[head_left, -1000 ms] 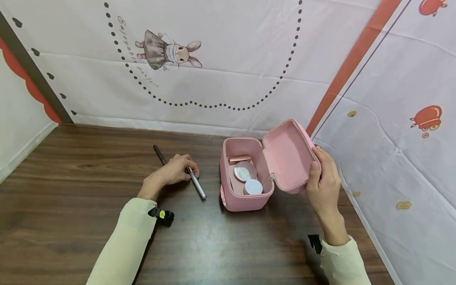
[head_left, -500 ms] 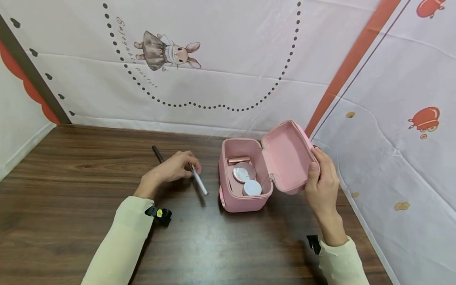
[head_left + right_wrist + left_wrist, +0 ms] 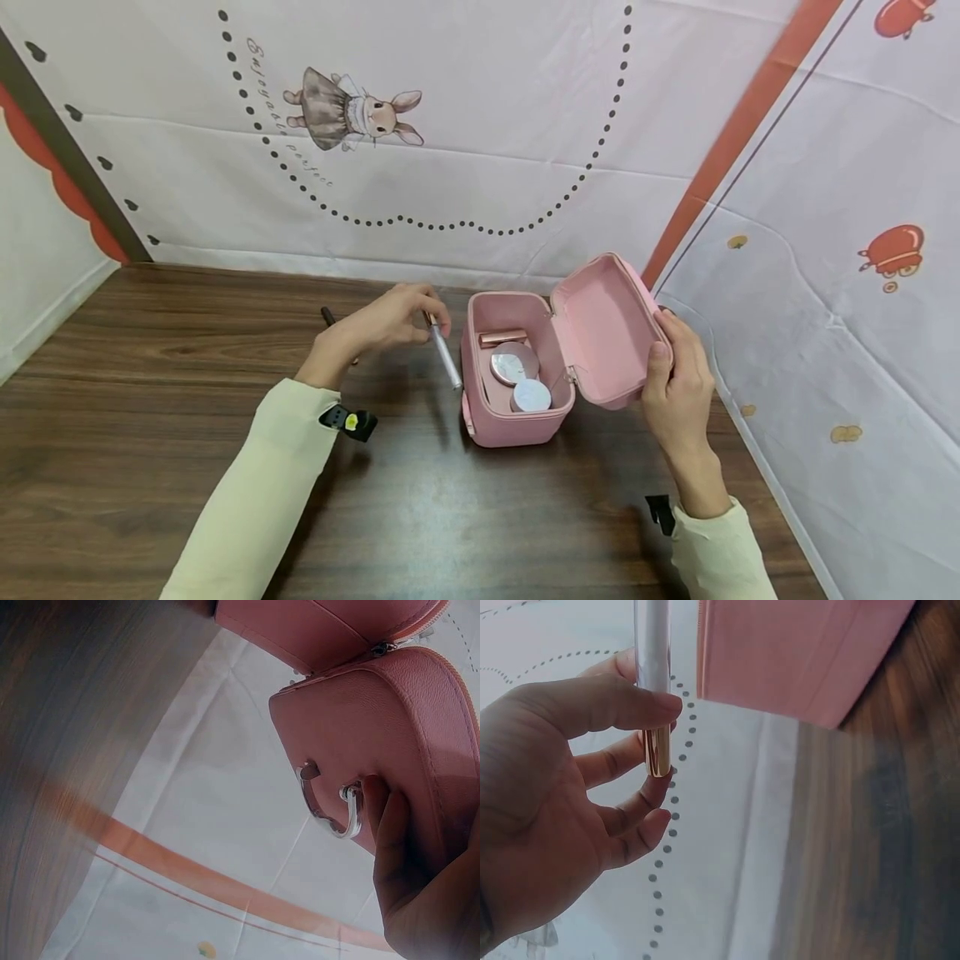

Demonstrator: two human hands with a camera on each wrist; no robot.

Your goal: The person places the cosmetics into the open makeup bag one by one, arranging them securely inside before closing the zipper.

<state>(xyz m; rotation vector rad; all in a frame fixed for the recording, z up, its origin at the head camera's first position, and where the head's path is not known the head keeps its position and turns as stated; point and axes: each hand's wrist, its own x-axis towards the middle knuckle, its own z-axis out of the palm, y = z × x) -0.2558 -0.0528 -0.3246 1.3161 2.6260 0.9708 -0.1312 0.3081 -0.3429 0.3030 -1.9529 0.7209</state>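
My left hand (image 3: 390, 321) pinches a slim silver cosmetic tube (image 3: 446, 358) between thumb and fingers, tilted and lifted above the table just left of a pink case. In the left wrist view the tube has a clear, pale body (image 3: 653, 652) and a gold end (image 3: 658, 752). The pink case (image 3: 513, 429) stands with its lid (image 3: 609, 329) swung out to the right. My right hand (image 3: 681, 387) grips that lid's outer edge, thumb inside. In the right wrist view, fingers (image 3: 390, 825) lie on the lid's outside beside a metal-ended handle (image 3: 330, 817).
Inside the case lie a rose-gold tube (image 3: 502, 337), a round compact (image 3: 513, 363) and a white round container (image 3: 532, 395). A dark thin stick (image 3: 327, 317) lies on the wooden table (image 3: 420, 517), partly hidden by my left hand. Printed cloth (image 3: 510, 108) hangs behind.
My left hand has raised the silver tube off the table and carried it right, toward the case. The dark stick stays behind. My right hand keeps holding the lid in place.
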